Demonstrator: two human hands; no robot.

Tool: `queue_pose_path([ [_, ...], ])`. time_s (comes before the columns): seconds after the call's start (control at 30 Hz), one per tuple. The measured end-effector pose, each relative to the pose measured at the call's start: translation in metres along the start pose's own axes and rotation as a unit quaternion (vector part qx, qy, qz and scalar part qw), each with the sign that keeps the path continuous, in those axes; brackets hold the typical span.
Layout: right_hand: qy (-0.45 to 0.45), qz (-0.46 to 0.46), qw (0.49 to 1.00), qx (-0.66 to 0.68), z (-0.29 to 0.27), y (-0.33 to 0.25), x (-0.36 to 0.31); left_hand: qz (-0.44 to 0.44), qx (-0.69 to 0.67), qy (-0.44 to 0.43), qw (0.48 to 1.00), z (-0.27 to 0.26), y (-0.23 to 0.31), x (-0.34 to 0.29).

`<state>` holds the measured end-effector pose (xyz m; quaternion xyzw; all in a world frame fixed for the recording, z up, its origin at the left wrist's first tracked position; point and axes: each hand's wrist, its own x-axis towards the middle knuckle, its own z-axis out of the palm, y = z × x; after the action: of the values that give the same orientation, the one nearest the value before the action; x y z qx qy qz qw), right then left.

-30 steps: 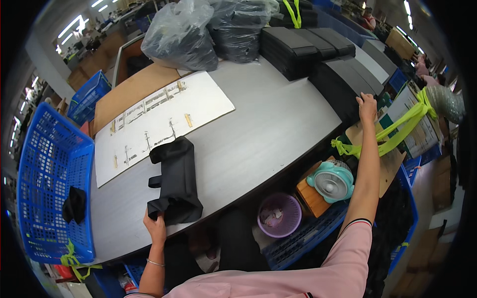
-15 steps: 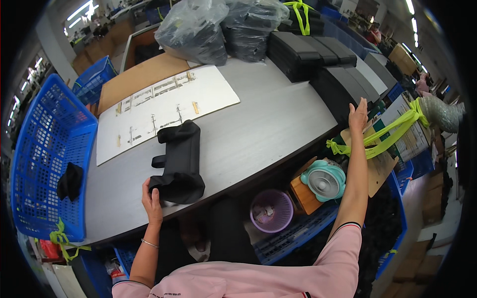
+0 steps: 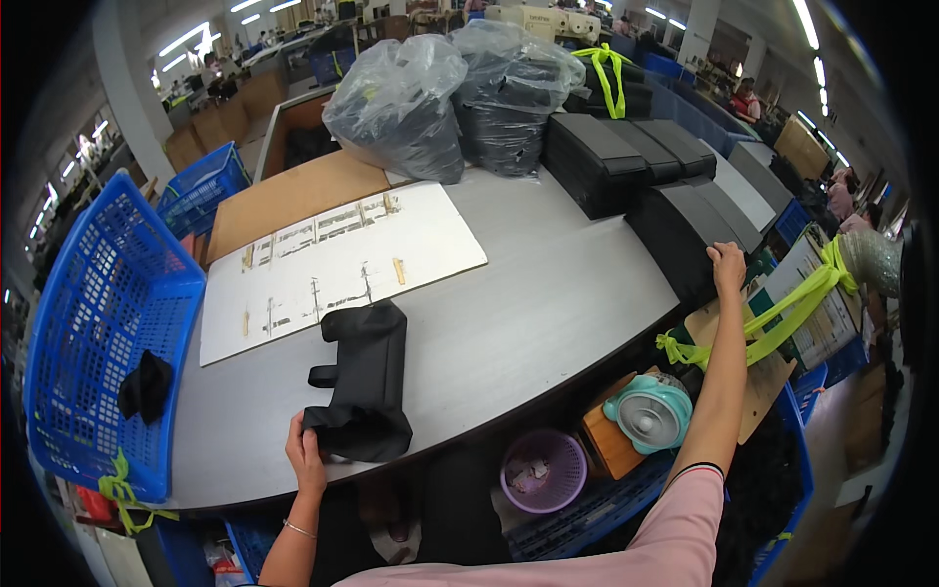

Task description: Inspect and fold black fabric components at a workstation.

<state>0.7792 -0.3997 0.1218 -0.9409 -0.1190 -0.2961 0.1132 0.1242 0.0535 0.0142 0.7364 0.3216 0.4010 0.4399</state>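
Observation:
A black fabric piece (image 3: 372,386), like an unfinished bag with a small strap loop and folded ends, lies on the grey table near its front edge. My left hand (image 3: 306,455) grips its near left corner between thumb and fingers. Far to the right, my right arm is stretched out to a stack of flat black panels (image 3: 675,235). There my right hand (image 3: 727,266) has its fingers curled and pinched on the right edge of a panel at the top of that stack.
A white marked board (image 3: 440,235) lies left of centre. Clear bags with black contents (image 3: 401,112) and more black stacks (image 3: 597,161) stand behind. A blue basket (image 3: 59,391) is at the left. Below the right edge are a purple bin (image 3: 577,474) and turquoise fan (image 3: 650,416).
My right hand has gone from outstretched fingers to a pinch at the stack's edge. My left hand keeps hold of the fabric piece. The view has tilted upward.

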Motion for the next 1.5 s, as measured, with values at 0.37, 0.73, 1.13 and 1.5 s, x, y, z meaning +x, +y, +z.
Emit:
queue_pose_path([
  [0.37,0.184,-0.112,0.971,-0.107,-0.02,-0.039,-0.017,-0.004,-0.03,-0.028,0.999,0.005,0.005,0.006],
  [0.73,-0.124,-0.238,0.949,0.166,-0.088,-0.235,-0.366,0.064,-0.084,-0.082,0.991,0.01,0.058,-0.084],
  [1.13,-0.377,-0.098,0.741,0.547,-0.262,-0.301,-0.489,-0.332,-0.499,-0.468,0.649,0.072,0.032,-0.135],
  [1.5,-0.206,-0.043,0.856,0.472,-0.275,-0.31,-0.53,-0.37,-0.467,-0.351,0.723,0.002,0.098,-0.119],
])
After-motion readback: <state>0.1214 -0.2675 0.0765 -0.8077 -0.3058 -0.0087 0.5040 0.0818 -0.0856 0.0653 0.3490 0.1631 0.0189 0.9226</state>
